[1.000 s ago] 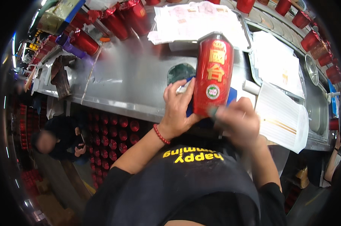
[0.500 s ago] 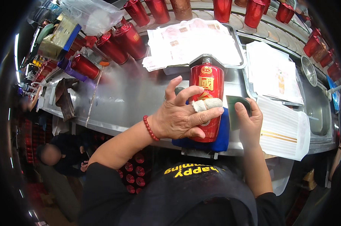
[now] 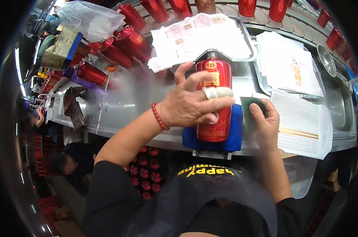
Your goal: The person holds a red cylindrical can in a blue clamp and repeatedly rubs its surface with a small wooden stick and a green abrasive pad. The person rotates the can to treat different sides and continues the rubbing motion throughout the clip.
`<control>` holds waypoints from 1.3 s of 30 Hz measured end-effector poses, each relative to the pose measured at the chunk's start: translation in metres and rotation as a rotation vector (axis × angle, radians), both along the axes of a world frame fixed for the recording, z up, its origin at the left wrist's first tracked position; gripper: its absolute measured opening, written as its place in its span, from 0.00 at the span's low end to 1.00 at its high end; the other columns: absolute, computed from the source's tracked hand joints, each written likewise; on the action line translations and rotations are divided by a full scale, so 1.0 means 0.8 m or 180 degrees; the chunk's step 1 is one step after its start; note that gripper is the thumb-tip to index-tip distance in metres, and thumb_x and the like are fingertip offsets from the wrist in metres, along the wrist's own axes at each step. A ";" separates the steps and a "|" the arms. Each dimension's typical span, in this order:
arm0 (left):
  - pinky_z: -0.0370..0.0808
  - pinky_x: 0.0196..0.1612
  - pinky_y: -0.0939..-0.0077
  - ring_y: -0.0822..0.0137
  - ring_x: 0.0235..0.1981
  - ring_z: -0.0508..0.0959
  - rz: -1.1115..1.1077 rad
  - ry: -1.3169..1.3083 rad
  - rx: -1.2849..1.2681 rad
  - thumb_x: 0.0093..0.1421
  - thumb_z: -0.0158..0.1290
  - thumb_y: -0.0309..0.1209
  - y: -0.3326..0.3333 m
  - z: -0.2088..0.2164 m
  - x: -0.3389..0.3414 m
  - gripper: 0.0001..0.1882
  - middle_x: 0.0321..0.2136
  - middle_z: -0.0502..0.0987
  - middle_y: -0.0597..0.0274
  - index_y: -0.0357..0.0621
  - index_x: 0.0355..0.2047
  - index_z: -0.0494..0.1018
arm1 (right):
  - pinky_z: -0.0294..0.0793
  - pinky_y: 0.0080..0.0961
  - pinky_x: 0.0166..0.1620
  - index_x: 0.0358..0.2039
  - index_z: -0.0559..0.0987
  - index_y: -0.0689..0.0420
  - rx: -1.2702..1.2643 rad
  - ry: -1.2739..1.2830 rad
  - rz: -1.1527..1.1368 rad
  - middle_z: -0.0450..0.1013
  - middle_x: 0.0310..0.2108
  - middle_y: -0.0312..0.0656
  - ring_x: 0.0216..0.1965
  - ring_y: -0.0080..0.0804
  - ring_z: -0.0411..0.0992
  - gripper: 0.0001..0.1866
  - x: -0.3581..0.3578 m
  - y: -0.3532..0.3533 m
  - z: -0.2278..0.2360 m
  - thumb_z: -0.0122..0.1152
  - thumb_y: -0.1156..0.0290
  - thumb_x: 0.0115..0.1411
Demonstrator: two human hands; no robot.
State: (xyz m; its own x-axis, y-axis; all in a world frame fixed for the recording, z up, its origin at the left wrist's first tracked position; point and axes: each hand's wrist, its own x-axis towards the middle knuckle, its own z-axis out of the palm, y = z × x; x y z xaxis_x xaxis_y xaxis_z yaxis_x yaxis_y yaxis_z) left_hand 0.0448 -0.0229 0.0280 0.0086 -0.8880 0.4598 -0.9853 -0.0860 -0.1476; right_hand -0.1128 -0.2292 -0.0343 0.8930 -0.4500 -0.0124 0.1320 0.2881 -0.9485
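A red bottle (image 3: 221,128) with gold characters and a clear stopper lies in front of me on a blue cloth (image 3: 236,128), its neck pointing away. My left hand (image 3: 183,103) is laid over the bottle from the left, fingers stretched and spread across its front; a whitish wrap covers part of one finger. Part of the gold marking is hidden beneath those fingers. Just right of the bottle, my right hand (image 3: 267,120) pinches a thin dark-green flat scraper (image 3: 247,110) between thumb and fingers, apart from the bottle.
Printed sheets (image 3: 210,35) cover a metal tray (image 3: 251,55) beyond the bottle. More sheets (image 3: 287,63) and a white foam sleeve (image 3: 301,124) lie right, near a sink (image 3: 343,112). Red bottles (image 3: 133,41) stand left and on the curved conveyor (image 3: 262,17). Someone crouches lower left.
The whole view has shifted a little. My left hand still rests over the bottle, with its fingers slightly shifted across the gold marking. The right hand keeps the scraper beside the bottle.
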 end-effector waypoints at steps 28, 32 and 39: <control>0.50 0.68 0.52 0.47 0.67 0.57 0.1712 0.2142 -0.0649 0.61 0.51 0.66 0.057 -0.089 -0.121 0.53 0.62 0.67 0.45 0.33 0.70 0.56 | 0.72 0.21 0.34 0.37 0.77 0.62 -0.0567 0.0246 -0.0222 0.76 0.28 0.35 0.29 0.19 0.70 0.11 0.020 0.019 -0.009 0.62 0.66 0.69; 0.47 0.69 0.48 0.46 0.68 0.57 0.1706 0.1388 -0.0419 0.59 0.57 0.62 0.053 -0.057 -0.121 0.52 0.61 0.71 0.50 0.34 0.70 0.58 | 0.71 0.26 0.37 0.40 0.79 0.59 -0.1583 -0.0451 -0.0618 0.73 0.29 0.37 0.32 0.26 0.72 0.07 0.016 0.036 0.012 0.66 0.71 0.65; 0.46 0.66 0.42 0.47 0.66 0.59 0.1808 0.1609 -0.0677 0.56 0.61 0.60 0.051 -0.071 -0.119 0.51 0.49 0.80 0.53 0.34 0.68 0.61 | 0.68 0.36 0.42 0.40 0.82 0.55 -0.3286 -0.1166 -0.0282 0.70 0.31 0.39 0.35 0.39 0.70 0.23 0.011 0.032 0.042 0.74 0.79 0.38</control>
